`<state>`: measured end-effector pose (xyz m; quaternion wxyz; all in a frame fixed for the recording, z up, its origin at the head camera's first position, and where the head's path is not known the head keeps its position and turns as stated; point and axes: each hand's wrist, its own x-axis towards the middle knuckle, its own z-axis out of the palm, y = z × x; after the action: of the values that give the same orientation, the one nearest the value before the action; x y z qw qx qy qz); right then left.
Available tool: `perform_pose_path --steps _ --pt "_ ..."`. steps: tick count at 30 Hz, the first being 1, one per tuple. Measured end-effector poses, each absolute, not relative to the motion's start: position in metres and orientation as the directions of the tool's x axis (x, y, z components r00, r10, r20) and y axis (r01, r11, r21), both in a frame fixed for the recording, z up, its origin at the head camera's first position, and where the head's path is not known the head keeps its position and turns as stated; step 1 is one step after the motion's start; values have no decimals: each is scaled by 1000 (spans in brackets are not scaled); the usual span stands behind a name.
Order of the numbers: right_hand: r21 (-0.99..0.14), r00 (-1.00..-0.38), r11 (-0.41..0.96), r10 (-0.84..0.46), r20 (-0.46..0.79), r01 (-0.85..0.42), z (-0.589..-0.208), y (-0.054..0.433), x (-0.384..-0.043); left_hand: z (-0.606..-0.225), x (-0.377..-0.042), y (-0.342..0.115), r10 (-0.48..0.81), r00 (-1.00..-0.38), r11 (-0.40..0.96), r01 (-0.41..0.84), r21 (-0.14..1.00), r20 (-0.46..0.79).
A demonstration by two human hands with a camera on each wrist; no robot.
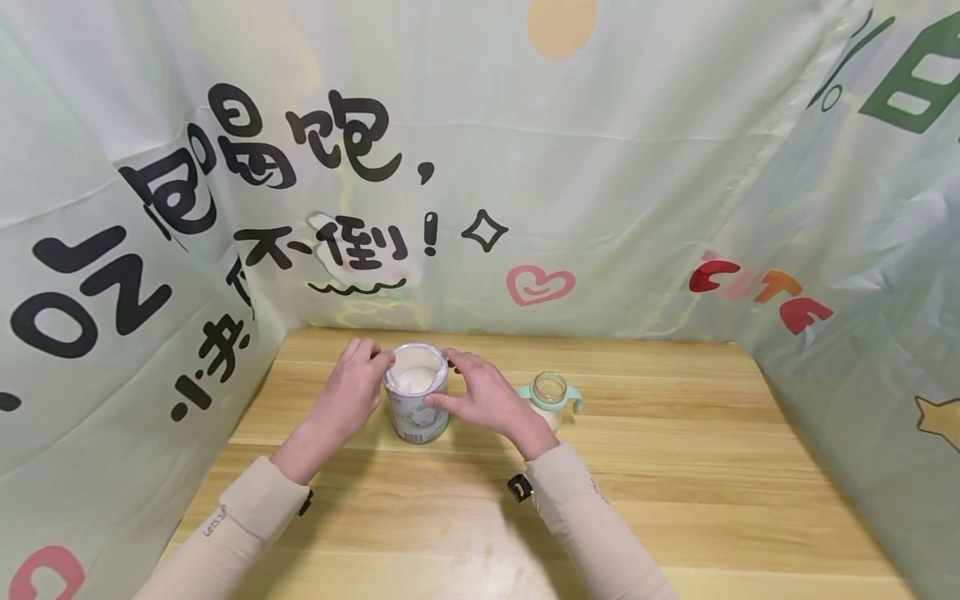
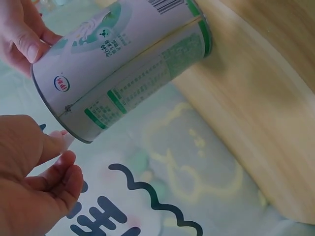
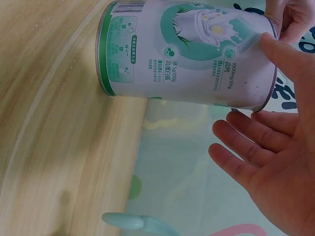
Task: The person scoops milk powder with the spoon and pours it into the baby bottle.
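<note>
A white and green milk powder can (image 1: 420, 423) stands upright and uncovered on the wooden table, with pale powder inside. My left hand (image 1: 348, 387) is at its left rim, fingers curled, pinching a thin pale piece (image 2: 68, 140) whose kind the frames do not show. On the other side, my right hand (image 1: 487, 398) holds the can near the top. Its thumb (image 3: 276, 49) presses the printed front, and the other fingers reach behind the rim. Right of the can, partly covered by my right wrist, is a lidless baby bottle (image 1: 551, 403) with mint-green handles.
The wooden table (image 1: 660, 483) ends at printed fabric walls (image 1: 630, 208) at the back and both sides. Part of a mint-green bottle handle (image 3: 123, 220) shows at the bottom of the right wrist view.
</note>
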<state>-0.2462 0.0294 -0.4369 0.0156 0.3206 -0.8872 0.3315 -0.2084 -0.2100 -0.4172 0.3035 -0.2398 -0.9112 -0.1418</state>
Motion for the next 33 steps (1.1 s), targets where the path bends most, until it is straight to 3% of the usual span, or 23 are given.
perform_pose_path --steps 4,8,15,33 --pt "-580 -794 573 -559 239 -578 -437 29 -246 -419 -209 -210 338 -702 852 512 114 627" --pt "-578 -794 575 -558 240 -579 -437 28 -247 -420 -210 -211 307 -741 860 485 160 597" --pt "-582 -793 568 -558 247 -581 -439 28 -247 -418 -208 -212 223 -840 834 427 349 494" --pt "-594 -796 564 -555 242 -574 -440 29 -247 -414 -214 -219 9 -929 701 270 660 370"
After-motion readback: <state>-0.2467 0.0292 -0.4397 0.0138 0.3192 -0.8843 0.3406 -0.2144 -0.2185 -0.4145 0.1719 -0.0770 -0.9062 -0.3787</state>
